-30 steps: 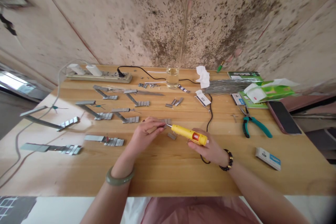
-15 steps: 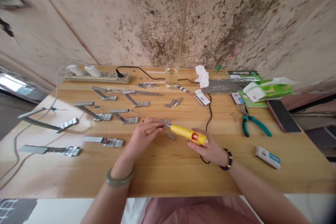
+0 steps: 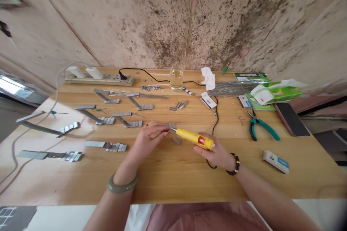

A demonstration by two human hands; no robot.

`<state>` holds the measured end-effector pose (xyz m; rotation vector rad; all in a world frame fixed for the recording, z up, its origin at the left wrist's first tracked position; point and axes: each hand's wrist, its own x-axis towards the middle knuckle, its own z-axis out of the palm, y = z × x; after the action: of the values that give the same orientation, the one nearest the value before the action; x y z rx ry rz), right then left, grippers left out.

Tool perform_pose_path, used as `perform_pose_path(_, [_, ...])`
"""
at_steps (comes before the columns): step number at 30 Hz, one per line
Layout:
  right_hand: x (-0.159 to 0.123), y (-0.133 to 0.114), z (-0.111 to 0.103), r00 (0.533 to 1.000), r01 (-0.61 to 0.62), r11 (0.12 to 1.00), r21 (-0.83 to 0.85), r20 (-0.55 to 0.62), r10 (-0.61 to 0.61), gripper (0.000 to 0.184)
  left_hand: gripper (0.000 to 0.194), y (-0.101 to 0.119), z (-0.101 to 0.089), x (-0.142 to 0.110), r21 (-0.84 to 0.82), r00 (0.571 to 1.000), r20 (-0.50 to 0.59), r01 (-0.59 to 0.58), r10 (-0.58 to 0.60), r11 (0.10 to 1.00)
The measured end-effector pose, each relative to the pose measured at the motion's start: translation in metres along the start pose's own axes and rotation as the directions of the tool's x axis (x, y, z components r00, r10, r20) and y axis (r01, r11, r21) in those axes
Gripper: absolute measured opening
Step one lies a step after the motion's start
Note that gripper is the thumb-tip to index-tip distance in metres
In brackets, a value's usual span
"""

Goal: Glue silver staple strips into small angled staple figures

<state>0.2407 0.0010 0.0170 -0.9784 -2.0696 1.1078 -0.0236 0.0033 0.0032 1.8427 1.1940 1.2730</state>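
Observation:
My right hand [image 3: 215,153] grips a yellow glue gun [image 3: 193,138] with its nozzle pointing left. The nozzle tip meets a small strip of grey staples [image 3: 170,125] that my left hand [image 3: 150,138] pinches between thumb and fingers just above the wooden table [image 3: 173,177]. Another short staple piece [image 3: 176,140] lies on the table under the gun. The gun's black cord [image 3: 216,119] runs back toward the far edge of the table.
Several staple-strip assemblies [image 3: 108,146] lie across the left half of the table. A power strip [image 3: 100,78], a glass of water [image 3: 176,79], crumpled tissue [image 3: 209,78], a wire bundle [image 3: 233,88], teal pliers [image 3: 261,128], a phone [image 3: 291,119] and a staple box [image 3: 275,161] sit around.
Both hands hold the same pose with the gun tip at the staples. Only the view has shifted slightly.

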Motion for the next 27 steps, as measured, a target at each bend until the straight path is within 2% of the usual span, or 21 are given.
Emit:
perform_pose_path(10, [-0.0009,-0.0004,0.0002,1.000,0.014,1.000,0.006,-0.019,-0.014,0.019,0.016,0.0000,-0.0006,-0.0001,-0.005,1.000,-0.006,0.008,-0.008,1.000])
perform_pose_path(27, [0.0000,-0.0035,-0.0002,0.996,0.088,0.996,-0.017,0.020,-0.088,0.019,0.017,0.0024,-0.0001,0.0001,0.001,1.000,0.005,0.022,-0.022,1.000])
